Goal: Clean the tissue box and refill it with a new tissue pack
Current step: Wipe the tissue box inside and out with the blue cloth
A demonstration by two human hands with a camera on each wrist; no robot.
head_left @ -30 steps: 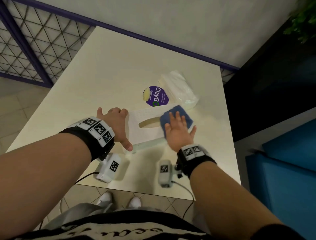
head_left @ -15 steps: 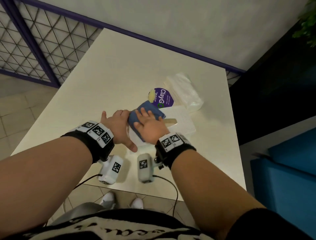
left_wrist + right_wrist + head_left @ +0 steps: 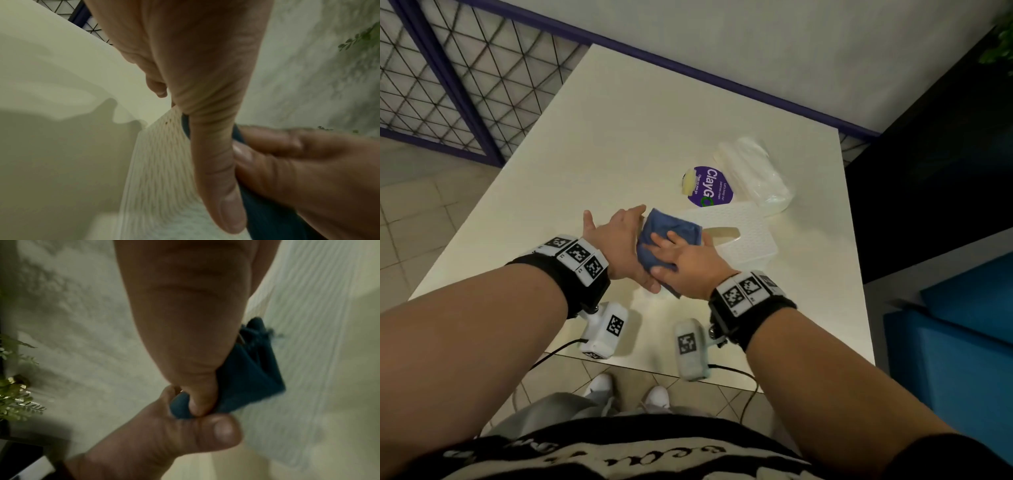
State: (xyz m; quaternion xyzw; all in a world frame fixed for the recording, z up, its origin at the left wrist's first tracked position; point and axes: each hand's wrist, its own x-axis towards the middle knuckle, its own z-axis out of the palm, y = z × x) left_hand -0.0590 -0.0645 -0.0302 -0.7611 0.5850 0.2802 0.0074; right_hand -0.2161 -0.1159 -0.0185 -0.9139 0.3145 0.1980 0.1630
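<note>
The white ribbed tissue box lies on the table with its oval slot up. My left hand holds its left end, thumb along the near edge and fingers over the far side. My right hand presses a folded blue cloth flat on the left part of the lid, fingers spread, touching the left thumb. The cloth bunches under the right thumb. A new tissue pack in clear plastic lies behind the box.
A round purple ClayGo label lies between the pack and the box. The white table ends close to my body. A blue seat stands to the right, and a mesh railing to the left.
My right hand has slid the blue cloth leftward across the lid, from the box's right end to its left end beside the left hand. The left hand has kept its hold.
</note>
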